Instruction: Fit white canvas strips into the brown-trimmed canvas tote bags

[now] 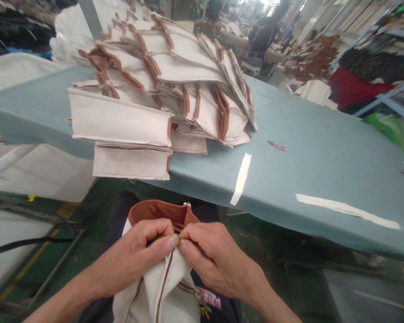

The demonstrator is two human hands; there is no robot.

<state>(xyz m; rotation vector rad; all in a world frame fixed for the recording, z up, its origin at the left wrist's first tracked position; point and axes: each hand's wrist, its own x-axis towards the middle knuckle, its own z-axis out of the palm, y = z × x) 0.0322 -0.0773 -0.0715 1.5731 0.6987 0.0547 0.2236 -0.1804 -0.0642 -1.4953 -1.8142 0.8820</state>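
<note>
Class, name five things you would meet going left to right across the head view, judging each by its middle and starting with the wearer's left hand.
Left hand → right hand → short white strip → pink-handled thread snips → long white strip.

One held bag [161, 291], two white strips [241, 179]

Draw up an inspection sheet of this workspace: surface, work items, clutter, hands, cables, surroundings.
Surface: blue table, bearing a heap of pale, brown-trimmed bags.
Work items: one bag in hand; some in the heap overhang the near edge.
Clutter: two white strips, pink-handled tool.
Hands: left and right pinch the bag near its opening.
Cables: black band, cable or strap unclear.
Surroundings: red cloth, blurred person.
</note>
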